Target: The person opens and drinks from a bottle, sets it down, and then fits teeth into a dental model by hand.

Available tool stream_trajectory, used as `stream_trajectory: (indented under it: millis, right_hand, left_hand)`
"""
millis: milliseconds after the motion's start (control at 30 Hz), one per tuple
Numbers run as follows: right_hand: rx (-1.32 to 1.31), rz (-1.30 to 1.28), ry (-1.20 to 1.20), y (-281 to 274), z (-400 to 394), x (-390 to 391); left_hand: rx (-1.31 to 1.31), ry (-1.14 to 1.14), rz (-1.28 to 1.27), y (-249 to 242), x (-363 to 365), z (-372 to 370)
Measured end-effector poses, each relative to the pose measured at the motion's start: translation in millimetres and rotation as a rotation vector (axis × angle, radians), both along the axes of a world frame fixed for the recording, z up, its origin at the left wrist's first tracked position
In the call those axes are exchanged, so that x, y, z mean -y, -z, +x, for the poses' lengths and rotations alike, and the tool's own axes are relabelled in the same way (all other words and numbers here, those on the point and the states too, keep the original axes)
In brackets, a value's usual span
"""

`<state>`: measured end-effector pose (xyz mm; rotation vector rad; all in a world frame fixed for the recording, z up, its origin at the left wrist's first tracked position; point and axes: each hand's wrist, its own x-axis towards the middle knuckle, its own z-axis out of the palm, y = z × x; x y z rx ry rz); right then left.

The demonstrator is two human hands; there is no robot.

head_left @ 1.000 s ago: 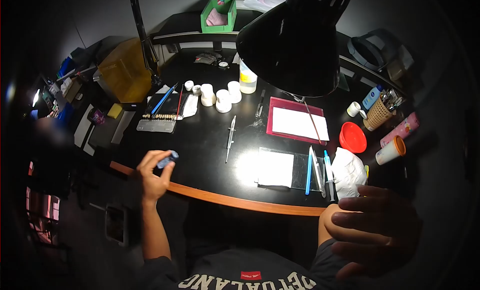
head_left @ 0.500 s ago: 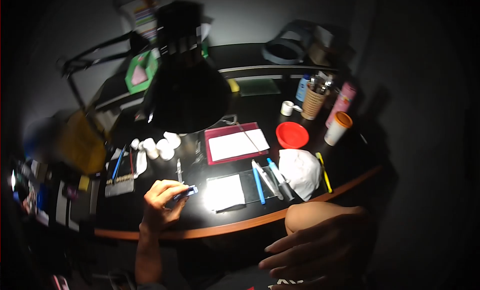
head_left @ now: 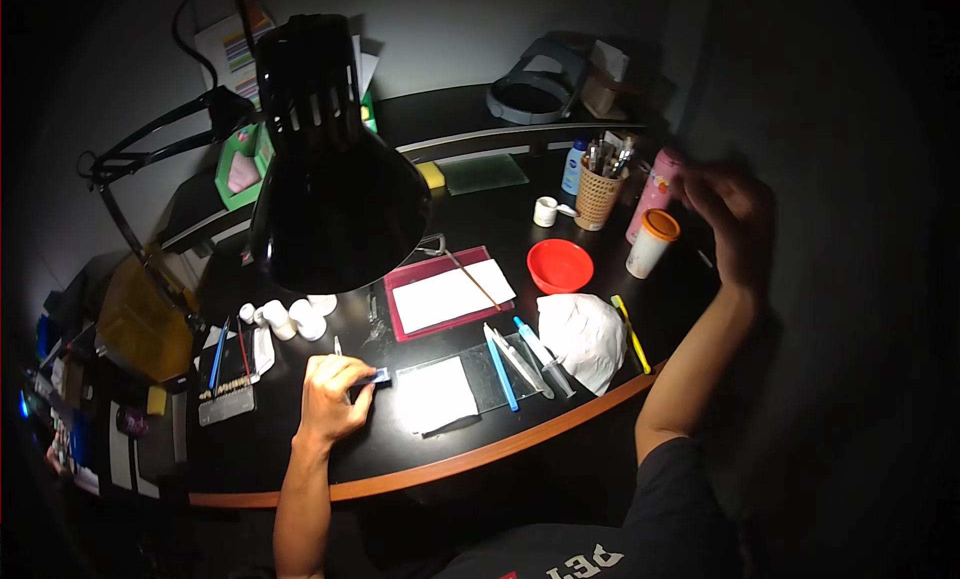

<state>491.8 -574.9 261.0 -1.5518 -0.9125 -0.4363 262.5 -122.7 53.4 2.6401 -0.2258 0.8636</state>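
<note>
My left hand (head_left: 335, 394) rests at the front of the black table, fingers and thumb pinching a small flat blue piece (head_left: 377, 376) whose kind I cannot make out. Just behind its knuckles shows the tip of a thin pale tool (head_left: 337, 346). To its right lies a folded white cloth or paper (head_left: 440, 394) on a glass plate (head_left: 485, 381). My right hand (head_left: 735, 224) is raised at the far right in shadow, its fingers bent and apart, with nothing seen in them. It is nearest to a pink bottle (head_left: 655, 194) and an orange-lidded white jar (head_left: 653, 247).
A black lamp (head_left: 340, 199) hangs over the table. Around stand a red bowl (head_left: 560, 267), a crumpled white bundle (head_left: 583, 339), a brush holder (head_left: 598, 199) and small white jars (head_left: 308, 321). A blue stick (head_left: 502, 374), a syringe (head_left: 545, 357) and a yellow tool (head_left: 632, 334) lie near the front edge.
My right hand has swung from the lower front up and to the far right, beside the pink bottle. My left hand still pinches the blue piece. The view has shifted slightly.
</note>
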Motion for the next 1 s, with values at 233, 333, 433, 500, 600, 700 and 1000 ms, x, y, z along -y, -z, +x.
stream_trajectory:
  millis: [233,333,433,500,600,700,1000]
  right_hand:
    - [-0.329,-0.087,0.801,94.2,227.8,85.3]
    - [-0.512,-0.264,0.719,109.7,257.7,95.1]
    - [-0.661,-0.309,0.583,118.3,278.3,87.3]
    - [-0.657,-0.361,0.519,118.7,281.7,82.6]
    - [-0.613,-0.344,0.436,129.3,313.7,84.7]
    - [-0.682,-0.256,0.464,129.0,297.0,66.3]
    - [-0.047,-0.345,0.750,29.7,293.8,116.4]
  left_hand:
    - [-0.124,-0.051,-0.029,-0.7,6.9,-2.2]
    - [-0.126,-0.032,-0.023,3.3,6.1,-1.2]
    - [-0.131,-0.023,-0.027,-0.6,4.6,-3.0]
    - [-0.126,-0.022,-0.030,7.4,-0.5,-1.8]
    - [-0.094,-0.014,-0.058,2.7,1.3,-4.8]
    - [-0.007,0.004,-0.127,3.7,0.0,-6.4]
    - [0.221,0.253,-0.456,-62.2,63.4,-63.5]
